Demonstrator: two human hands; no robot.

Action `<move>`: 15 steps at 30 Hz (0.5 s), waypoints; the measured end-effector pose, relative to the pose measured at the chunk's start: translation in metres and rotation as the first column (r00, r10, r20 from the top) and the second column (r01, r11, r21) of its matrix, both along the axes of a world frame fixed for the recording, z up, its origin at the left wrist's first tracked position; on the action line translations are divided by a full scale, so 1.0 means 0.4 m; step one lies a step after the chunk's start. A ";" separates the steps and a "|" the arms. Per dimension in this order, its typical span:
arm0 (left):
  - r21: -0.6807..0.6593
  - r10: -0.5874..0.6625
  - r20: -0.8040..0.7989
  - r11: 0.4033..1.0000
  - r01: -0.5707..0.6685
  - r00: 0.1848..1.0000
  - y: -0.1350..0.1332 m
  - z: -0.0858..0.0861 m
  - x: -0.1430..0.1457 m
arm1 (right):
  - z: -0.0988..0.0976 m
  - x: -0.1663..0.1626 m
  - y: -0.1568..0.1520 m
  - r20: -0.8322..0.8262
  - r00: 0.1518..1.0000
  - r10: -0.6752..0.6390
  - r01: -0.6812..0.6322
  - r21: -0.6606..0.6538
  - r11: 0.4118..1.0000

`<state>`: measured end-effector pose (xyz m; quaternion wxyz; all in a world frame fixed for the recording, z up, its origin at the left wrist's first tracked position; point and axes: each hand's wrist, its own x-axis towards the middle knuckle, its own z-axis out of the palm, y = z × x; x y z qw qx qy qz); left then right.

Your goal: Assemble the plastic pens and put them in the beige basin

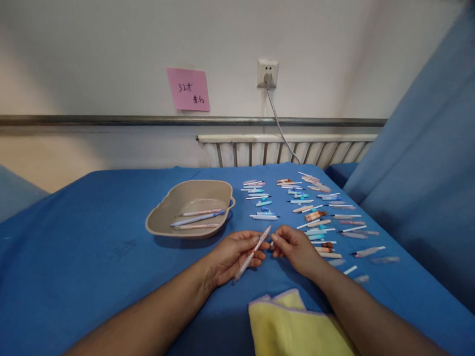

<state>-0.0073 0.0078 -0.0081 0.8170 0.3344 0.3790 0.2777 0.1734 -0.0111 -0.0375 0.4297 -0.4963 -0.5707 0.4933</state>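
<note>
In front of the basin, my left hand (239, 254) holds a pale pink, clear-barrelled pen (250, 258) slantwise between thumb and fingers. Close beside its upper end, my right hand (295, 247) is closed in a pinch. A small whitish bit shows at those fingertips, too small to name. The beige plastic basin (163, 207) stands behind my left hand. In it lie a blue-lavender pen (196, 218) and two pinkish pens (196, 227). To the right, pen parts (319, 232) lie in rows: barrels, caps and thin white refills.
A folded yellow cloth (293, 326) lies at the front edge on the blue sheet (92, 247). Behind are a white bed rail (282, 138) and a wall socket (267, 74) with a plugged-in cord. A blue curtain (419, 123) hangs at right. A pink note (188, 90) is on the wall.
</note>
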 end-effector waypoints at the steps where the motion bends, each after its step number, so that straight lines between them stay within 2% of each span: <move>1: -0.003 -0.001 0.005 1.000 0.001 1.000 0.000 -0.001 0.000 | 0.002 0.000 0.000 -0.017 1.000 -0.004 0.004 -0.007 1.000; 7: 0.006 -0.012 0.006 1.000 0.012 1.000 -0.003 0.000 0.000 | 0.001 0.001 0.004 -0.020 0.999 -0.024 0.024 -0.024 0.999; 12: 0.032 -0.020 -0.009 0.999 0.021 1.000 -0.001 -0.010 -0.004 | -0.015 0.004 0.005 0.182 0.980 -0.075 0.061 0.084 0.995; 15: 0.114 -0.034 -0.073 0.993 0.043 0.997 -0.006 -0.016 -0.001 | -0.015 0.007 0.004 0.283 0.954 -0.096 0.060 0.133 0.989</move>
